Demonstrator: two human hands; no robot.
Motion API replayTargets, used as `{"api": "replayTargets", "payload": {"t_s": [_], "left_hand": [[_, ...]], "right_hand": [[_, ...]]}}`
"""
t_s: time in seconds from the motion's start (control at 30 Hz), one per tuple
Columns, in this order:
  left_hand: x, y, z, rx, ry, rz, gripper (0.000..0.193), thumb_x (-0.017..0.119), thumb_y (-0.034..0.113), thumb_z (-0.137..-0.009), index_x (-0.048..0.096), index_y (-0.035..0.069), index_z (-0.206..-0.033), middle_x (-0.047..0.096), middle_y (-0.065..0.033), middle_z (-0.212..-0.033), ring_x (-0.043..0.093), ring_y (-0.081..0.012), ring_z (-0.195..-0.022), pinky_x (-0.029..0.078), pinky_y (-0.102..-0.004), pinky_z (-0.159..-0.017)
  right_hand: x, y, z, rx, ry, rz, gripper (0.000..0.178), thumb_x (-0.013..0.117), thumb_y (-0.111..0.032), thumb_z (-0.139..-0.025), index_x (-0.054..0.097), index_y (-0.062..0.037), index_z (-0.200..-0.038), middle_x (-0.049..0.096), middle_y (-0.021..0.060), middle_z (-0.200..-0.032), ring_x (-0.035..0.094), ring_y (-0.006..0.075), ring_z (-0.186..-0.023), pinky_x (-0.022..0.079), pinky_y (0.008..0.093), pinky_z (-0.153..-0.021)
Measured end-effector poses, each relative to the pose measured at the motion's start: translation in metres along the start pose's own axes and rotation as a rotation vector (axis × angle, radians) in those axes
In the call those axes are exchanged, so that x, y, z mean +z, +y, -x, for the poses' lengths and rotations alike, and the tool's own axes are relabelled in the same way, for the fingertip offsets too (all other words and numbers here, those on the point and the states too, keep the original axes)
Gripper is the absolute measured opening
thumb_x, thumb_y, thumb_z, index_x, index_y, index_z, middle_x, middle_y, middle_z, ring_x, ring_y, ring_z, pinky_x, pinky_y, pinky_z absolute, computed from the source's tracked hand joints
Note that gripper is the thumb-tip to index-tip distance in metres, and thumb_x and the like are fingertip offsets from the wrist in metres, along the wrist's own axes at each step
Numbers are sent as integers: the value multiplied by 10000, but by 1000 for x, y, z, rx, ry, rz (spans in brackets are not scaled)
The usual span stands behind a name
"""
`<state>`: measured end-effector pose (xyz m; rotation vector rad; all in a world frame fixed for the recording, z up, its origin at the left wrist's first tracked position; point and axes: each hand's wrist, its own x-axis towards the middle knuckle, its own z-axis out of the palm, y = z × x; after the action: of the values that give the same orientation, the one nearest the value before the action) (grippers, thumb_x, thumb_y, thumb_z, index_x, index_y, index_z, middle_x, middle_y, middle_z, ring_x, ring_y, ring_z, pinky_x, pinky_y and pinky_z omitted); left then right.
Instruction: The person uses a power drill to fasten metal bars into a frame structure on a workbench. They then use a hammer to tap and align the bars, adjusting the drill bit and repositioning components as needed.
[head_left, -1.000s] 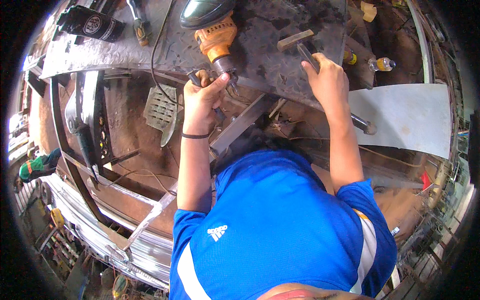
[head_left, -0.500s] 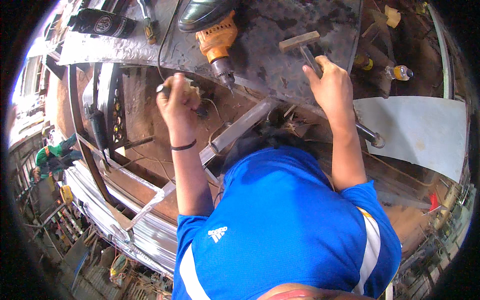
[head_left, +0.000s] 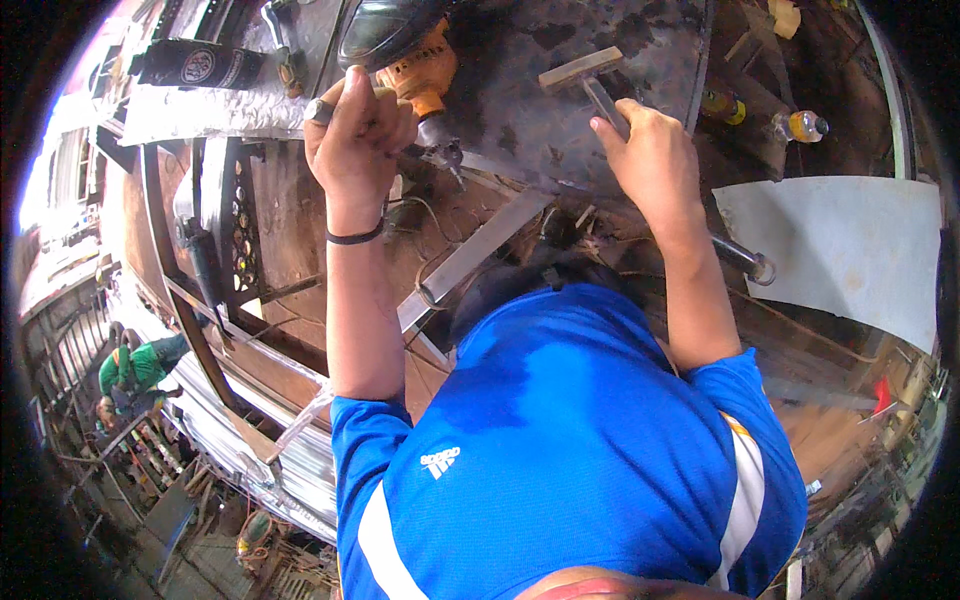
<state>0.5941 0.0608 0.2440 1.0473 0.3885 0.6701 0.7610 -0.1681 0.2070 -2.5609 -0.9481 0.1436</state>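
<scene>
My right hand (head_left: 655, 155) is closed around the handle of a hammer (head_left: 582, 69). The hammer's block head sticks out beyond my fingers over the dark metal sheet (head_left: 520, 110), and its tube-like handle reappears beside my forearm. My left hand (head_left: 358, 135) is a fist around a short rod (head_left: 319, 111). Only the rod's rounded grey end shows beside the thumb; my fingers hide the rest. Just beyond that fist lies an orange power drill (head_left: 425, 75) on the sheet, partly covered by my hand and a dark shoe (head_left: 390, 30).
A black cylinder (head_left: 200, 66) and a hand tool with a metal shaft (head_left: 283, 50) lie at the far left. An angle grinder (head_left: 200, 265) rests by the metal frame. At right are a pale sheet (head_left: 830, 245) and a bottle (head_left: 803, 126). A person in green (head_left: 135, 370) is at left.
My left hand has risen away from me with the rod and now overlaps the drill. My right hand and the hammer have shifted slightly left and away. The person in green has changed posture.
</scene>
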Motion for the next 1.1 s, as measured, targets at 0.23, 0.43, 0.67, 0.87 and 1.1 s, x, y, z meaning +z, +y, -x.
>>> {"api": "replayTargets", "payload": {"t_s": [0.23,0.43,0.67,0.87,1.1], "left_hand": [[-4,-7,-4,3,-166,81,377,523,232,-1042,385,123,-708,294,13,-562,249,-114,-488,231,-317,-499],[-3,-5,1,-8,-223,-78,279,571,169,-973,438,96,-739,383,-6,-626,326,-122,-558,268,-309,-545],[19,-8,25,129,-362,-603,336,653,173,-936,485,42,-676,451,27,-632,397,-89,-605,322,-297,-544],[28,-18,47,516,-668,-922,296,727,131,-797,491,46,-640,504,-133,-609,543,-359,-574,420,-439,-529],[-1,-15,86,505,-577,-885,340,716,102,-772,422,60,-607,432,-111,-581,449,-329,-513,353,-424,-494]], "right_hand": [[3,-2,3,1,33,14,331,689,-306,-934,715,-9,-1076,724,237,-966,711,411,-916,576,490,-808],[-7,-12,-1,80,-58,4,393,689,-337,-931,718,-1,-1134,714,251,-1047,696,409,-998,556,475,-885],[-3,-18,2,133,-57,32,434,691,-365,-930,714,-14,-1184,710,251,-1097,689,403,-1042,545,469,-923],[6,-16,6,48,75,64,298,684,-308,-934,731,-35,-1044,720,226,-910,702,415,-878,565,502,-776],[17,-12,14,28,212,117,341,709,-363,-916,740,-61,-1071,703,174,-945,701,381,-884,568,476,-753]]}}
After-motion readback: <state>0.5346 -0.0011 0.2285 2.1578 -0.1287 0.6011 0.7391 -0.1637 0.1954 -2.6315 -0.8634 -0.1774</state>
